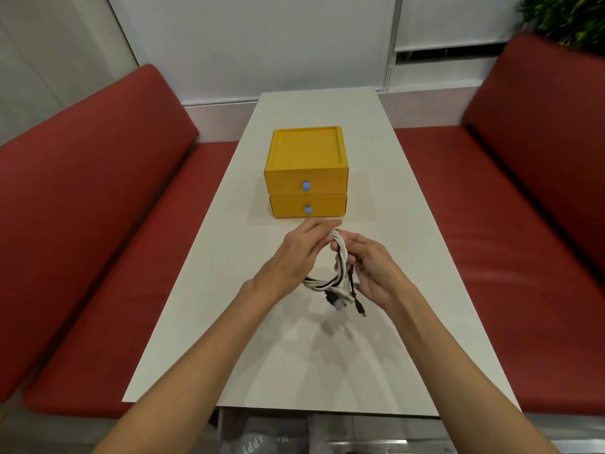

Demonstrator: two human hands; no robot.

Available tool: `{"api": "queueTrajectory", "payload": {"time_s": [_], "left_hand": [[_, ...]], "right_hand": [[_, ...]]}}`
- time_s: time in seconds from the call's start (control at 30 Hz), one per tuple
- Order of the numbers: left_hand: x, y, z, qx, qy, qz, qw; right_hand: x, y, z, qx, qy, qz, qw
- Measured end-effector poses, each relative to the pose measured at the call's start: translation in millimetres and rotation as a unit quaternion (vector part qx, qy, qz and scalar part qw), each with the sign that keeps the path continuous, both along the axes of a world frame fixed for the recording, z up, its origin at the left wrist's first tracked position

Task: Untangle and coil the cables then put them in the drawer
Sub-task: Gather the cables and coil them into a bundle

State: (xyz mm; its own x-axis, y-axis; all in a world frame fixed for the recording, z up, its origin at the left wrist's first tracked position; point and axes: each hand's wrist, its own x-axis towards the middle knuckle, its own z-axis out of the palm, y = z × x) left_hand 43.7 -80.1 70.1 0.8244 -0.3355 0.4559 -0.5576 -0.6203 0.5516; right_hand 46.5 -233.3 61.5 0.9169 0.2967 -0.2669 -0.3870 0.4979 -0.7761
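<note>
The left bench (82,224), red-cushioned, flanks the table (294,355) and plays no part in the work; the left hand (294,253) is raised above the tabletop with fingers extended and nearly straight, laid against the top of the cables (340,252) and gripping nothing; this posture probably serves to feel along the strands or to guide a loop. The cables, white with at least one black among them, form a twisted bundle held in the air between the two hands, near the front of the drawer unit (306,158) and not touching it; loose plug ends hang below the bundle, so the untangling is judged unfinished. The drawer unit, yellow, stands mid-table beyond the hands; the upper drawer (288,185) and lower drawer (288,208) are both closed, so one must be pulled out by its blue tab before stowage. The right hand (366,265) has its fingers curled round the bundle and clamped on it, acting as the anchor; the right bench (507,240) lies beyond.
</note>
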Motion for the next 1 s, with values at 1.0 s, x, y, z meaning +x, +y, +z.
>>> {"api": "queueTrajectory", "payload": {"time_s": [1.0], "left_hand": [[10.0, 10.1, -6.7, 0.15, 0.05, 0.099, 0.982]], "right_hand": [[2.2, -8.6, -8.0, -0.237, -0.045, 0.11, 0.964]]}}
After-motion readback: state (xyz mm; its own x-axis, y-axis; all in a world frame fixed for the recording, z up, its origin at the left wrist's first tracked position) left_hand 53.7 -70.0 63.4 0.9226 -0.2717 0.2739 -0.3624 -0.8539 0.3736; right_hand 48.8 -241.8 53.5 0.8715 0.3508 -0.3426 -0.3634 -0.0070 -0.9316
